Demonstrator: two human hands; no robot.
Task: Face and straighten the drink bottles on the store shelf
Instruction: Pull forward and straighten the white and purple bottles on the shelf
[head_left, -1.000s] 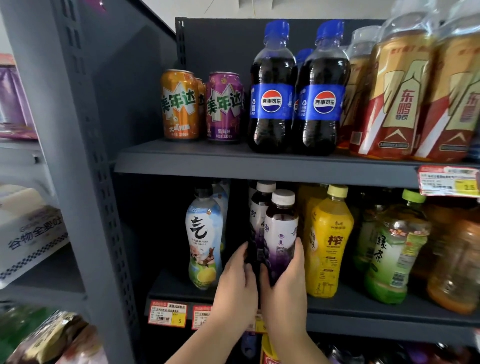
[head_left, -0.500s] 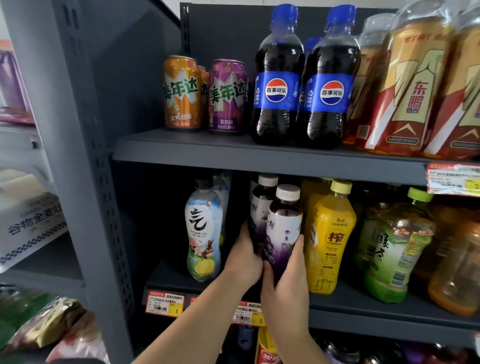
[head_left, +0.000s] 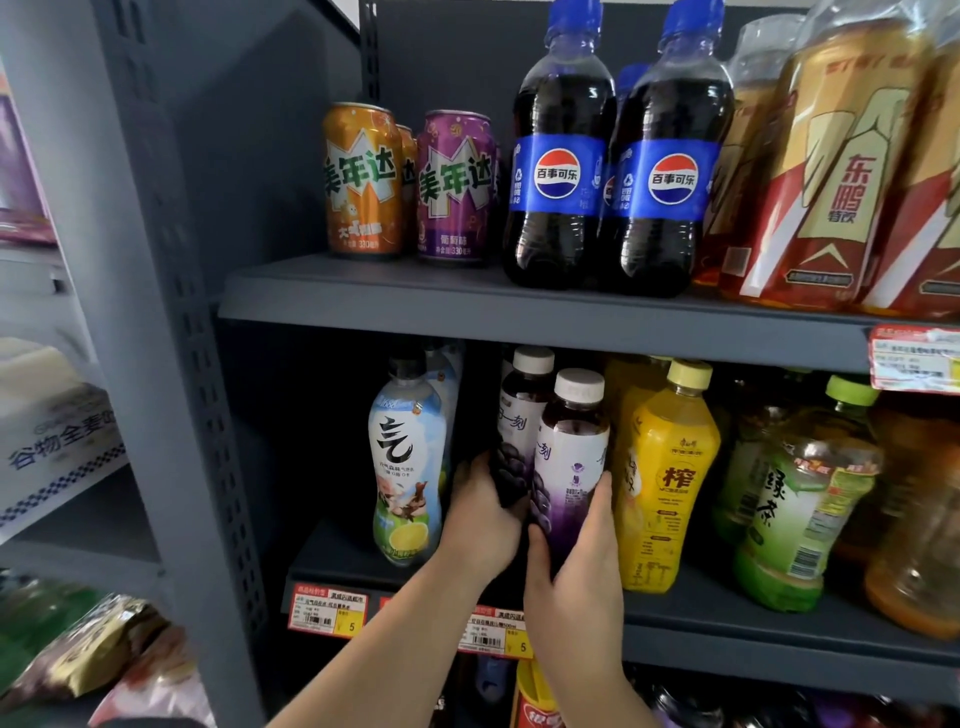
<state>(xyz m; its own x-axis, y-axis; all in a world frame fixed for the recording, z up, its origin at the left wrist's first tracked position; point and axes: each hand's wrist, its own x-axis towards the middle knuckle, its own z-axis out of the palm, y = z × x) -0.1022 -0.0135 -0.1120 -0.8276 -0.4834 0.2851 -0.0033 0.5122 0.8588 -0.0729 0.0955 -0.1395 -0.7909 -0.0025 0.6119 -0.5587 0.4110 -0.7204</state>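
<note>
Both hands are on the grape-juice column, lower shelf (head_left: 727, 618), using the front grape juice bottle (head_left: 569, 467) as the landmark.

Right hand (head_left: 576, 587) wraps the lower body of that bottle from the front and right, thumb on its left side, fingers up its right flank. Bottle leans a little, cap tipped right. The label is off-square: the printed characters are cut off at its left edge. My read is the low grip is for twisting it about its base to bring the label forward.

Left hand (head_left: 483, 519) is just left of the landmark, closed round the bottom of the second grape juice bottle (head_left: 519, 415), which sits behind and left of it. Probably holding that one steady, or nudging it in line, while the front one turns. Can't tell which.

Neighbours: pale sparkling-water bottle (head_left: 405, 467) further left, a gap away from the left hand. Yellow orange-juice bottle (head_left: 665, 478) immediately right, touching or nearly touching the right hand's fingers, so clearance there is tight. Green tea bottle (head_left: 795, 509) beyond it, tilted.

Pepsi bottles (head_left: 561, 171) directly above on the upper shelf (head_left: 467, 306) already face out.

Judgement: mid-step, grape column not yet squared. Risk is knocking the orange-juice bottle during the twist.
</note>
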